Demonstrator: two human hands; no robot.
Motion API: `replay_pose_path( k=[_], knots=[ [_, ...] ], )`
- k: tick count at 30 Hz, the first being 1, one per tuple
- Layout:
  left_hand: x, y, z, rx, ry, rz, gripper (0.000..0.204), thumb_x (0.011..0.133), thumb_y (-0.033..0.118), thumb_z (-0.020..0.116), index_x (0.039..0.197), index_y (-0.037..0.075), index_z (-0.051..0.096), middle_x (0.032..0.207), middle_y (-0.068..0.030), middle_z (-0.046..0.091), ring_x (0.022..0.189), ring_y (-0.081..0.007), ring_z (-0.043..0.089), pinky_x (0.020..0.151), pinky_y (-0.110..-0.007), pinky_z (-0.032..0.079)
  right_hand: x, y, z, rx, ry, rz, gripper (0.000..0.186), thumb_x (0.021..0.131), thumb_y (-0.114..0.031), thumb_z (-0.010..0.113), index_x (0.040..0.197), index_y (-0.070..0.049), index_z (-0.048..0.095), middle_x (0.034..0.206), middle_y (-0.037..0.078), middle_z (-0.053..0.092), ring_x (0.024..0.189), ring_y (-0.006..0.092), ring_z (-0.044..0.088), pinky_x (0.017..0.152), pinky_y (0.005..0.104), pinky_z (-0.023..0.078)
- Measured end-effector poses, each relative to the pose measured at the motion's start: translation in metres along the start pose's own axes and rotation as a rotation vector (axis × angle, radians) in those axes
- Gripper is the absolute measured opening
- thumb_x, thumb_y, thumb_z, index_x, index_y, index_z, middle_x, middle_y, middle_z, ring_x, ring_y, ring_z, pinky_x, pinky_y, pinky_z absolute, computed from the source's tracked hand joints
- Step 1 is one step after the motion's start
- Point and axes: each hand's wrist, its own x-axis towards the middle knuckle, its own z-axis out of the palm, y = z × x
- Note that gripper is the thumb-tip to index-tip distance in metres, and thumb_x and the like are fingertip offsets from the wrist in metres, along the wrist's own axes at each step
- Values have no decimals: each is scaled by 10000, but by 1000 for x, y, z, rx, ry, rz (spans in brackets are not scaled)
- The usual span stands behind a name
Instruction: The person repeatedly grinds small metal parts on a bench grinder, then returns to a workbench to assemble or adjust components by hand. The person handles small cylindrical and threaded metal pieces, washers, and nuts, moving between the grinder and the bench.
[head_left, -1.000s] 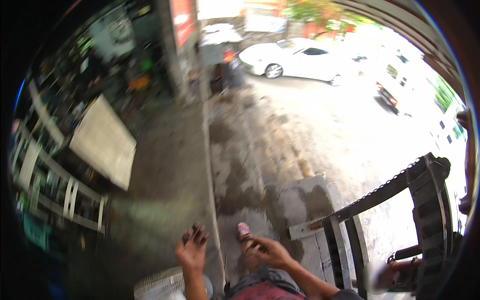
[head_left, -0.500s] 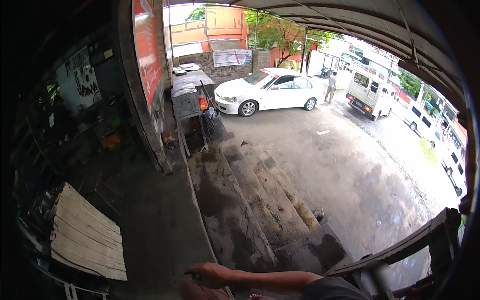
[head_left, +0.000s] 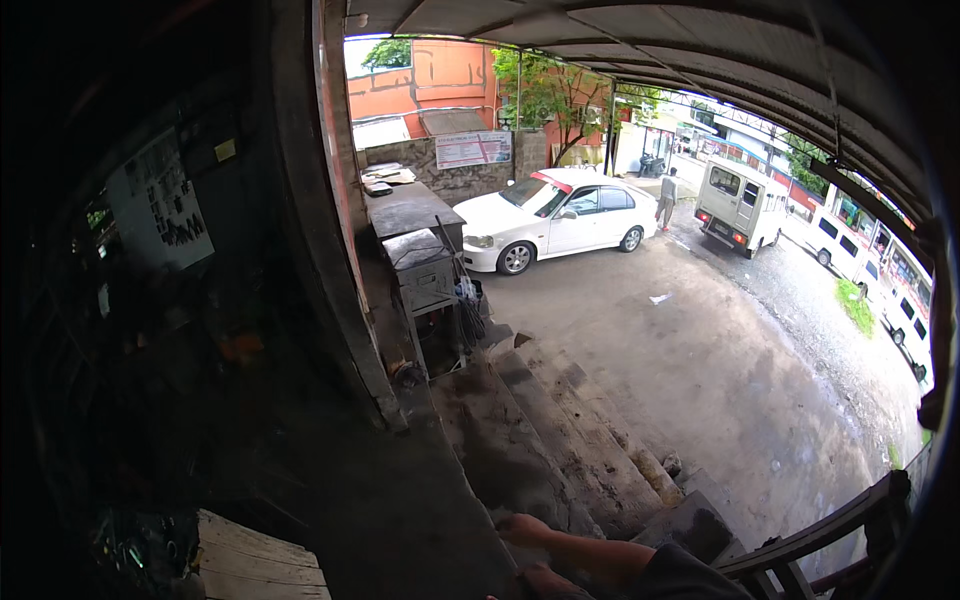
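My right forearm comes in from the lower right, out of a dark sleeve. At its end my right hand (head_left: 524, 531) is low in the view, over the dark floor edge at the top of the steps. Its fingers are curled closed, and shadow hides whatever they may hold. Just below it, a patch of skin (head_left: 548, 580) is cut by the lower edge; I cannot tell whether it is a knee or a hand. No part of my left hand shows plainly.
Worn concrete steps (head_left: 590, 440) drop to a paved yard with a white car (head_left: 560, 215), a white van (head_left: 738, 205) and a walking person (head_left: 667, 198). A grey metal cabinet (head_left: 425, 275) stands beside a post (head_left: 335, 240). Wooden boards (head_left: 255, 565) lie lower left; a railing (head_left: 830, 525) runs lower right.
The view has swung left and up, so the surroundings sit farther right and lower. My right hand now appears farther right, with less of the forearm showing.
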Motion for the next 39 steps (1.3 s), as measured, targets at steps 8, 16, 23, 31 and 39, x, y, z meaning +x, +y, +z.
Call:
replay_pose_path(
  k=[8, 16, 23, 31, 39],
  knots=[
    [129, 24, 34, 141, 55, -88, 280, 1046, 213, 520, 1206, 19, 641, 1164, -179, 705, 1084, -347, 680, 996, -511, 528, -22, 199, -14, -656, -456, 323, 401, 946, -373, 590, 1226, -107, 698, 1027, 129, 745, 943, 295, 726, 848, 433, 570],
    [314, 100, 129, 161, 204, -47, 280, 1008, 210, 539, 1045, -16, 700, 1018, -138, 730, 912, -223, 725, 833, -382, 587, 389, 49, -2, -1202, -487, -616, 342, 947, -348, 603, 1162, -111, 720, 948, 117, 751, 861, 261, 734, 799, 417, 583],
    [393, 193, 139, -4, 333, 97, 303, 1035, 214, 489, 1065, -7, 695, 988, -103, 722, 867, -172, 693, 791, -317, 567, 718, -297, 7, 11, -329, -287, 125, 942, -185, 572, 898, -86, 634, 693, 16, 592, 543, 160, 553, 464, 301, 421],
    [515, 247, 88, -168, 444, 210, 289, 1006, 190, 527, 1067, -23, 713, 1014, -113, 731, 874, -191, 694, 762, -300, 554, 730, -626, 179, -157, -614, -405, 213, 918, -125, 666, 1082, 10, 686, 849, 76, 677, 709, 160, 644, 612, 296, 501],
    [557, 340, 64, -290, 615, 481, 238, 983, 129, 498, 1046, -23, 669, 978, -133, 723, 855, -213, 714, 781, -326, 586, 688, -752, 290, -709, -802, -844, 394, 933, -280, 658, 1227, -19, 688, 1166, 193, 723, 1069, 359, 699, 951, 418, 525]
  ],
)
